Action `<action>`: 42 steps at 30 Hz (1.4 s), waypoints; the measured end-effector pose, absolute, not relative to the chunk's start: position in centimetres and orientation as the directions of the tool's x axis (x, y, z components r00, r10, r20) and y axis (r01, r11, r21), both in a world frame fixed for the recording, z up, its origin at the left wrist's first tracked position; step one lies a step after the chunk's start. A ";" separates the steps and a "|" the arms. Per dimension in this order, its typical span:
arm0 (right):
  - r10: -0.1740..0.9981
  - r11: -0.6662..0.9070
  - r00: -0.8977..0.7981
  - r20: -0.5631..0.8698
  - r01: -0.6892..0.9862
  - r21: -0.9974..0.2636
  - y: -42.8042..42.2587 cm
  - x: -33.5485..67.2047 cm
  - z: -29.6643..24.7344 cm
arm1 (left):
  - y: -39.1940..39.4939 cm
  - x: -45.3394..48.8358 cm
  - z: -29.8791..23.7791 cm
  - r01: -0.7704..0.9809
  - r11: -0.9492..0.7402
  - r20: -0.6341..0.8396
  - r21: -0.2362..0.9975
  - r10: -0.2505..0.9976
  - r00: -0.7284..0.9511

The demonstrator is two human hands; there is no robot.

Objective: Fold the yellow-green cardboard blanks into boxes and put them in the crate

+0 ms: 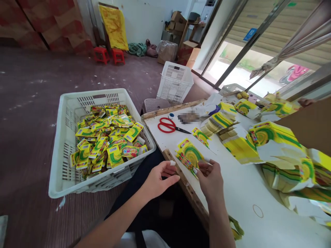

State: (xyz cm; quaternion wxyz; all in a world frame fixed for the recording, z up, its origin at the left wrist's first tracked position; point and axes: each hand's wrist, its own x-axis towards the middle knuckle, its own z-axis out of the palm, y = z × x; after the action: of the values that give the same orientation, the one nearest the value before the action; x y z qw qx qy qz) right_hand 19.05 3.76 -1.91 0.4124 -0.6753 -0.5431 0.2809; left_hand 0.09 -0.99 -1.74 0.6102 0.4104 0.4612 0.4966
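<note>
My right hand [211, 176] pinches the lower right edge of a yellow and green small carton [190, 154] between thumb and fingers. The carton is at the table's near edge, its swirl-printed panel facing up. My left hand [162, 177] is left of it, beside the wooden edge strip, with thumb and fingers apart and nothing between them. White wrapping covers a fingertip on that hand. Just beyond the carton, another flat printed carton [201, 137] lies on the white table [232, 193]. Scissors with red handles [167, 125] lie farther back, blades pointing right.
Left of the table, a white plastic crate [60, 144] holds many yellow-green cartons [103, 137]. Stacks of flat cartons [274, 134] cover the table's right side. A rubber band [258, 211] lies on the table. Another white crate [176, 81] stands behind. Someone else's hand [306, 102] shows at far right.
</note>
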 end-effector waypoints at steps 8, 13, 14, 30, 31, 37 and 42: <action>0.985 -0.021 -0.174 -0.013 -0.044 -0.999 -0.8 13.2 0.9 | 0.3 2.0 0.7 -0.781 0.040 -0.123 0.623 0.991 -0.047; 0.964 0.005 -0.266 0.018 -0.052 -0.999 -2.5 11.7 0.4 | 1.1 2.0 2.3 -0.807 -0.039 -0.259 0.589 0.937 -0.235; 0.959 0.005 -0.282 0.011 -0.022 -1.000 -2.7 11.6 0.2 | 1.1 2.0 2.2 -0.787 -0.042 -0.289 0.616 0.917 -0.276; 0.988 0.090 -0.129 0.079 0.084 -0.992 0.5 15.7 -1.6 | 0.2 0.0 0.2 -0.393 -0.032 -0.060 0.919 0.974 -0.218; 0.989 0.122 -0.106 0.107 0.140 -0.983 0.8 16.1 -1.7 | 0.1 -0.2 0.0 -0.368 -0.051 -0.045 0.928 0.968 -0.247; 0.793 0.456 0.026 0.608 0.637 -0.621 2.5 17.9 0.2 | -1.4 -1.4 0.1 0.065 -0.316 0.312 0.947 0.845 -0.435; 0.637 0.748 -0.469 0.612 0.567 -0.345 1.4 16.3 1.4 | -1.2 -2.1 2.1 0.410 -0.223 0.219 0.885 0.974 0.057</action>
State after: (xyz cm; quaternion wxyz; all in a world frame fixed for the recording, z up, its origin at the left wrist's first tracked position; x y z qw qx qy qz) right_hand 16.35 1.41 1.38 0.3767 -0.3517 -0.8557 0.0466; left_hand -2.06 -1.17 2.10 0.3249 0.6505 0.5317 0.4342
